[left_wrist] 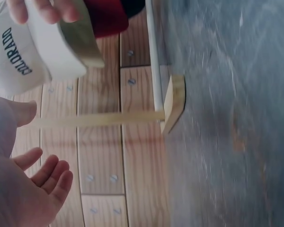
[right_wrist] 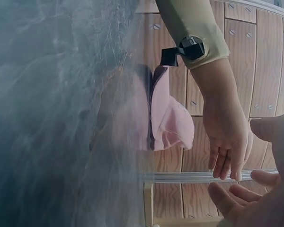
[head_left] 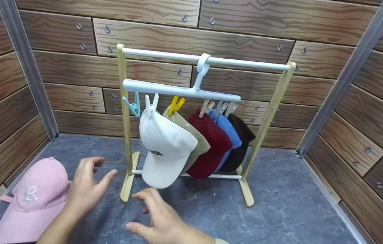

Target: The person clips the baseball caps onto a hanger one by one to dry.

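Beside the pink cap (head_left: 42, 189), my left hand (head_left: 88, 184) hovers above the table with fingers relaxed, holding nothing. My right hand (head_left: 161, 218) is just below the brim of the white cap (head_left: 166, 145), empty, its fingers loosely bent. Yellow (head_left: 176, 104) and white (head_left: 151, 105) clothespins grip the beige cap (head_left: 203, 145) and white cap. Maroon (head_left: 208, 142), blue (head_left: 230, 130) and black (head_left: 243, 135) caps hang behind them from pale clothespins. A turquoise clothespin (head_left: 134, 107) at the left end grips nothing. The left wrist view shows "COLORADO" lettering on the white cap (left_wrist: 35, 59).
A white hanger bar (head_left: 177, 89) hooks over the top rod (head_left: 245, 63) of a wooden-legged stand (head_left: 266, 122). The stand rests on a dark grey marbled tabletop (head_left: 296, 203). Wood-patterned panels (head_left: 245, 30) with metal corner strips enclose the back and sides.
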The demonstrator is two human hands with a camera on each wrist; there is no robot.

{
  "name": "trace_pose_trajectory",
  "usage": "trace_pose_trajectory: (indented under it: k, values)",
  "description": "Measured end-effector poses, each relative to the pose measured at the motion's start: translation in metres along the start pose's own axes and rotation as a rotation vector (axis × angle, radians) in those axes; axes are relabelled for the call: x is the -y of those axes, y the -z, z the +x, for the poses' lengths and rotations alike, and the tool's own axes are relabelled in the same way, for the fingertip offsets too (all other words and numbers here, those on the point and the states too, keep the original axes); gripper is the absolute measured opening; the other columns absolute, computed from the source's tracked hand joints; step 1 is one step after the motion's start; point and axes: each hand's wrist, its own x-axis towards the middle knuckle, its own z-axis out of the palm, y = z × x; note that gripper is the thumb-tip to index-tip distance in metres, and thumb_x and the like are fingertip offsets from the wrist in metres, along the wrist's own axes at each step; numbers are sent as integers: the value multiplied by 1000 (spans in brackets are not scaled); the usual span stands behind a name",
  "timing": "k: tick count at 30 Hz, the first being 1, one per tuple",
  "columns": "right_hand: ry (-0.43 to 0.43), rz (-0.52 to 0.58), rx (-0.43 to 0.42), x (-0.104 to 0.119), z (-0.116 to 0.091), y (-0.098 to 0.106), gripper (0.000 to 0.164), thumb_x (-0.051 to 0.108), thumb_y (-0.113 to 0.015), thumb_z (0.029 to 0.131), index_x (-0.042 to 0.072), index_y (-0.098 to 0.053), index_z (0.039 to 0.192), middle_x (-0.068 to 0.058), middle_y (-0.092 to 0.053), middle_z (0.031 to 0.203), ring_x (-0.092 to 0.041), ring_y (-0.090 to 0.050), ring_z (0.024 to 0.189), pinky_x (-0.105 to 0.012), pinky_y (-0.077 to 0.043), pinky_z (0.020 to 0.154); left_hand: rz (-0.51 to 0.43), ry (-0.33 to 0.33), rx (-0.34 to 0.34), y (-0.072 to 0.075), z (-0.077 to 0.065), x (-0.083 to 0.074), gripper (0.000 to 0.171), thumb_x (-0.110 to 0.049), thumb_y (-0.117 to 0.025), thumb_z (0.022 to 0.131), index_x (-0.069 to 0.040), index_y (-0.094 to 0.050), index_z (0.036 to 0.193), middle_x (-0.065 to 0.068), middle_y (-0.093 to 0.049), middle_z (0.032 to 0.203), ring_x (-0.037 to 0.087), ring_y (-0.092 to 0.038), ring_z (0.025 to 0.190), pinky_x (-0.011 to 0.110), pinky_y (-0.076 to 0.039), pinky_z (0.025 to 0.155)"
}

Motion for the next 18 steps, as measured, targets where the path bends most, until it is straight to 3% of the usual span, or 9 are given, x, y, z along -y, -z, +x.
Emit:
trace_pose_trajectory:
  k: [4,10,14,18]
  values:
    - [-90,33,68,-1,9,-7,57,40,-73,110,20,-48,157,1,-48,150,-4,-63,114,-21,-57,91,-1,60,13,9,3,10,53,-17,-88,98,8,-61,136,25,-60,130,42,-60,115,56,-47,101]
    - [-158,60,119,-1,19,-19,60,42,-73,110,20,-46,158,6,-48,146,-6,-64,115,-20,-54,91,14,123,-7,24,7,26,53,-16,-86,99,10,-59,137,26,-57,132,43,-57,117,54,-43,103]
    - [-187,74,141,-3,26,-26,60,43,-73,109,23,-46,159,5,-49,144,-5,-61,119,-21,-54,93,37,159,-3,37,11,36,56,-19,-84,101,12,-57,139,28,-55,135,44,-54,123,57,-42,105]
    - [-200,53,159,-4,35,-32,61,47,-71,109,24,-45,160,4,-49,143,-3,-59,114,-20,-52,89,58,202,-6,50,16,45,59,-23,-81,103,12,-55,143,29,-53,138,45,-53,125,55,-42,104]
